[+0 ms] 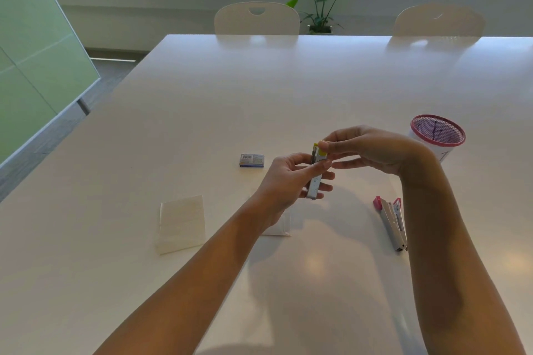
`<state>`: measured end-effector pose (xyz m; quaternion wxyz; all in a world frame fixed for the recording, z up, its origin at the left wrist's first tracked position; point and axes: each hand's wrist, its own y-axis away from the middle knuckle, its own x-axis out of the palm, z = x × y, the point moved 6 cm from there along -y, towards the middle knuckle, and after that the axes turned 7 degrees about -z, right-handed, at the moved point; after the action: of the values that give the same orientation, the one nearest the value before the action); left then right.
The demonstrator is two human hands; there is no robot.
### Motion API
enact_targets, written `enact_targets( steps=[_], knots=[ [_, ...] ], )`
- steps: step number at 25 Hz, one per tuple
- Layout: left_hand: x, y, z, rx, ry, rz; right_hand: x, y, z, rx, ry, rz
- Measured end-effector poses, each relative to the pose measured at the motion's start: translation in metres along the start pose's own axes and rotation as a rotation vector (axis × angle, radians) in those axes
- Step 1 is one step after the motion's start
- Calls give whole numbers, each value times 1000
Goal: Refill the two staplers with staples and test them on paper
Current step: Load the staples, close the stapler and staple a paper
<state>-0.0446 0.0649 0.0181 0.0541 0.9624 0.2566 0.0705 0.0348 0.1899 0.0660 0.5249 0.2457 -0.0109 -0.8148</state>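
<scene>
Left hand point(291, 181) raised above the white tabletop point(202, 101), fingers curled around the lower body of a slim silver stapler with a yellow end point(315, 179); stapler held roughly upright, yellow end on top. Thumb lies across its front, other fingertips show past its right edge.

Right hand point(372, 150) meets it from the right, thumb and forefinger pinched closed on the yellow end; remaining fingers loosely extended below. Whether the magazine is open cannot be told.

Second stapler, silver with pink-red ends point(392, 223), lies flat on the tabletop near the right forearm, well apart from both hands, untouched.

Small blue and white box of staples point(251, 160) sits on the tabletop just left of the left hand, apparently closed.

Folded white sheet of paper point(181, 223) lies flat to the left of the left forearm. A second white paper piece point(281, 225) is partly hidden under the left wrist.

Pink-rimmed wire-mesh cup point(437, 135) stands at the right, behind the right wrist; dark items inside, not identifiable.

Far side of the tabletop: two white chairs point(256, 19), green potted plant point(324, 0) between them beneath the window
</scene>
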Motion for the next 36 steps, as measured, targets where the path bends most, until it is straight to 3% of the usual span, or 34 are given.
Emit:
enact_targets(
  steps=[17, 36],
  knots=[
    [6, -6, 3, -43, -19, -5, -2, -6, -9, 105, 7, -37],
    [2, 3, -1, -120, 45, 37, -11, -1, -10, 46, -93, 28]
  ],
)
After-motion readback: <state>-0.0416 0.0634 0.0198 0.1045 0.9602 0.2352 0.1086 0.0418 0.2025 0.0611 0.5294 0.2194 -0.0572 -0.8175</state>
